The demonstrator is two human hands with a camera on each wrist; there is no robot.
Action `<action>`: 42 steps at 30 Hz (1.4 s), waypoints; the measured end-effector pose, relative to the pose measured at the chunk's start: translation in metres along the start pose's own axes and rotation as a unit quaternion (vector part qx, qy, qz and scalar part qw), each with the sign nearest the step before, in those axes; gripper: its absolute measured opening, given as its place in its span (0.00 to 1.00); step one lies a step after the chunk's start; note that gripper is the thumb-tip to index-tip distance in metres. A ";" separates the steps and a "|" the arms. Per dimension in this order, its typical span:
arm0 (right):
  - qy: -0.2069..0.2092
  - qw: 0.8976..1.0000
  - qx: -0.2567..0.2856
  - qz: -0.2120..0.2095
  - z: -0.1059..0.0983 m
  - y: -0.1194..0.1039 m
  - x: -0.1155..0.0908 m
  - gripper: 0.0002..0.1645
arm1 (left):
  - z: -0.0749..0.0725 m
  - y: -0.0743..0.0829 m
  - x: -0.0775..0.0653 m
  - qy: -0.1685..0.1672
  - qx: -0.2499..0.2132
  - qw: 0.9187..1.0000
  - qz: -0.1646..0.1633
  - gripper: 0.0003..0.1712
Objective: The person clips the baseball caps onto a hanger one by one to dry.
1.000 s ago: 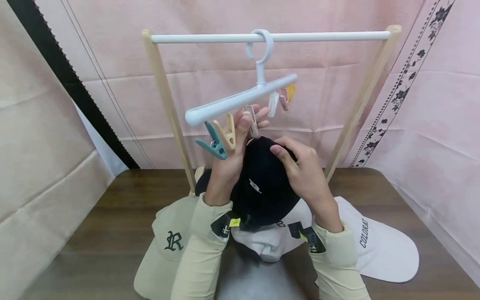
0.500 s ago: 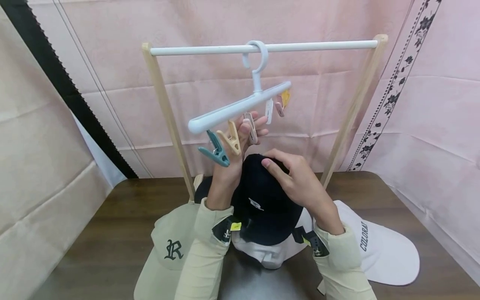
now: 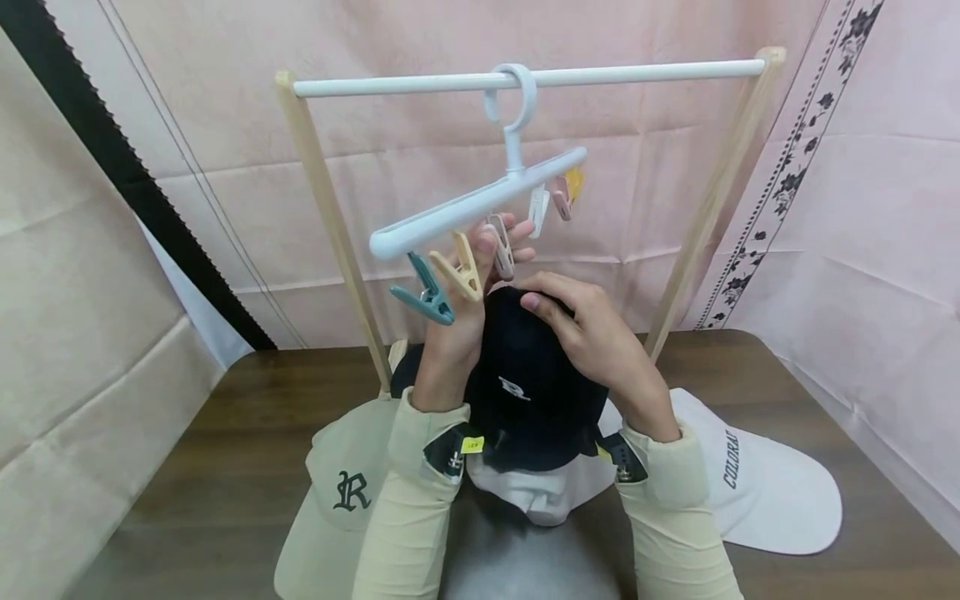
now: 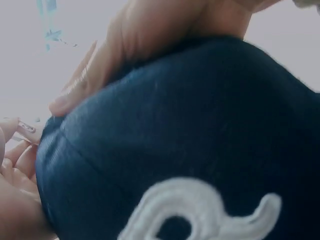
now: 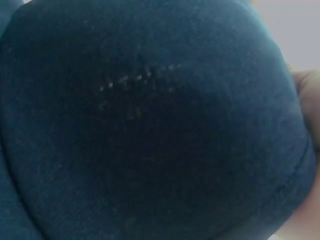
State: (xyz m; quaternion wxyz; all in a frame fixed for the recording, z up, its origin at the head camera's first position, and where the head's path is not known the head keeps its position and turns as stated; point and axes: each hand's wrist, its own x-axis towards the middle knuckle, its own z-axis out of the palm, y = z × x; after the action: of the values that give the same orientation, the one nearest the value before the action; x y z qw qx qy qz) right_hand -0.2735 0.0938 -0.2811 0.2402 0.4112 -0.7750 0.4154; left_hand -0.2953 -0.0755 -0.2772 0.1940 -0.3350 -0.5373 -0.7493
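Observation:
A light blue hanger [image 3: 480,200] hangs from the rack's white bar, with several clothespins clipped along its underside. My left hand [image 3: 453,333] pinches a pale pink clothespin [image 3: 500,247] between thumb and fingers. Just below that clothespin is the crown of a navy cap [image 3: 532,375] with a white emblem. My right hand [image 3: 592,333] grips the cap's upper edge, thumb on the near side. Close up in the left wrist view, the cap [image 4: 175,120] stands between the hands, beside the pinched clothespin [image 4: 29,131]. In the right wrist view, navy cloth [image 5: 150,150] fills most of the picture.
On the left of the hanger are a teal clothespin [image 3: 424,292] and a cream one [image 3: 463,271]. A sage green cap [image 3: 337,500] lies left on the brown table [image 3: 187,492]. White caps lie under the navy one and at right [image 3: 780,492]. Wooden rack posts [image 3: 712,200] flank the hands.
The right hand and the navy cap's top have shifted slightly left, closer under the pinched clothespin. The left hand keeps its pinch. The head view has tilted a little.

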 end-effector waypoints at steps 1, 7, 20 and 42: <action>0.004 1.000 -0.002 0.001 0.000 0.001 0.001 0.12 | 0.001 0.000 0.001 0.002 -0.002 1.000 0.001 0.53; 0.016 1.000 -0.015 0.013 -0.002 0.000 0.003 0.12 | 0.007 0.001 0.007 0.006 -0.011 1.000 0.025 0.42; -0.013 0.996 -0.093 0.000 -0.005 -0.009 0.012 0.12 | 0.006 0.000 0.005 0.039 -0.064 0.997 0.005 0.25; 0.001 0.990 -0.143 0.017 -0.022 -0.014 0.021 0.06 | 0.008 0.000 0.002 0.038 -0.090 0.994 -0.045 0.17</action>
State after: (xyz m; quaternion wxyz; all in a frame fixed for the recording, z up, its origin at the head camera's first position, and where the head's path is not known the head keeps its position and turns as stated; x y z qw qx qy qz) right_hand -0.2724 0.0991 -0.2481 0.2901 0.3594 -0.8330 0.3046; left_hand -0.2941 -0.0685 -0.2741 0.1497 -0.2982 -0.4748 -0.8144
